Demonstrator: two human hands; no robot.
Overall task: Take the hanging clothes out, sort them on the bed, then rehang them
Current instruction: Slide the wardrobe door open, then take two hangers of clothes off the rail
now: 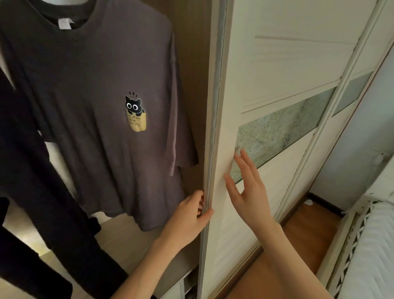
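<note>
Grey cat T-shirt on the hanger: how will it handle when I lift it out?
Likely floppy: the grey T-shirt hangs in soft folds, so hem and sleeves should sway and drape. Probably light; the knit looks thin. It may slip off its white hanger if tilted, given the wide neck.

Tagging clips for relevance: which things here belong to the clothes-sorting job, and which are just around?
Job: grey cat T-shirt; black garment; sliding door, its edge gripped by left hand, right hand open at its face.
Just around: wooden floor; white quilted surface, lower right.
</note>
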